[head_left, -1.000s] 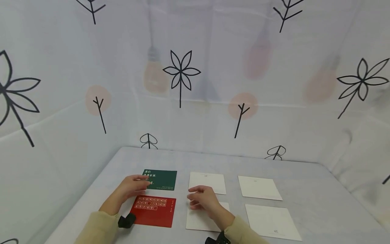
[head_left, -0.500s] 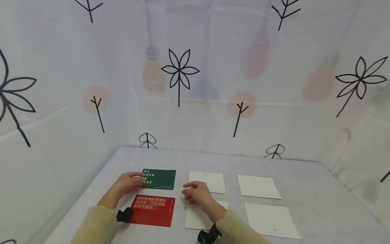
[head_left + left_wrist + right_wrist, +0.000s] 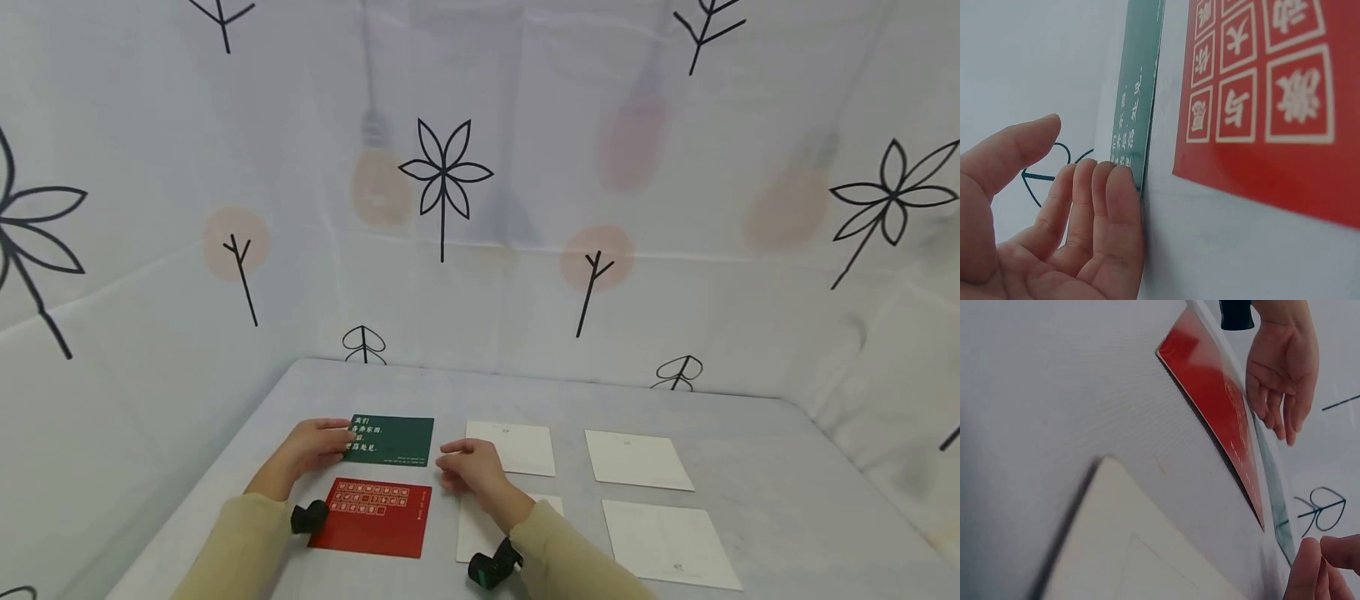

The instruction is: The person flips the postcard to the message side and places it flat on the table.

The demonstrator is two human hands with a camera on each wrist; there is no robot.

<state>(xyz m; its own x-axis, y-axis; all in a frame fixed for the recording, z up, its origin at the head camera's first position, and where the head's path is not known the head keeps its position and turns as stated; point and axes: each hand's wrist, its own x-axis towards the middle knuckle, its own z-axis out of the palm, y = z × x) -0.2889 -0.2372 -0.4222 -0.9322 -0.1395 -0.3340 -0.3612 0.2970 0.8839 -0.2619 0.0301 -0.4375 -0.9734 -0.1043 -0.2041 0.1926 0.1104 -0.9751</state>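
Note:
A green card [image 3: 401, 443] with white Chinese writing lies flat on the table. My left hand [image 3: 303, 448] is at its left edge; in the left wrist view its straight fingers [image 3: 1119, 206] overlap the green card's end, thumb held apart. My right hand [image 3: 480, 477] hovers just off the green card's right side, holding nothing. In the right wrist view the right thumb and index fingertips [image 3: 1311, 550] are close together. A red card [image 3: 378, 529] with rows of boxed characters lies nearer, below the green one.
Several white cards lie to the right in two rows: a back middle card [image 3: 528, 450], a front middle card [image 3: 476, 537] partly hidden by my right arm, a back right card [image 3: 637, 460] and a front right card [image 3: 671, 542]. Patterned cloth [image 3: 510, 317] stands behind the table.
My right hand has moved left, from over the middle white cards toward the green card's right edge. My left hand has shifted slightly back and left, uncovering more of the green card's writing.

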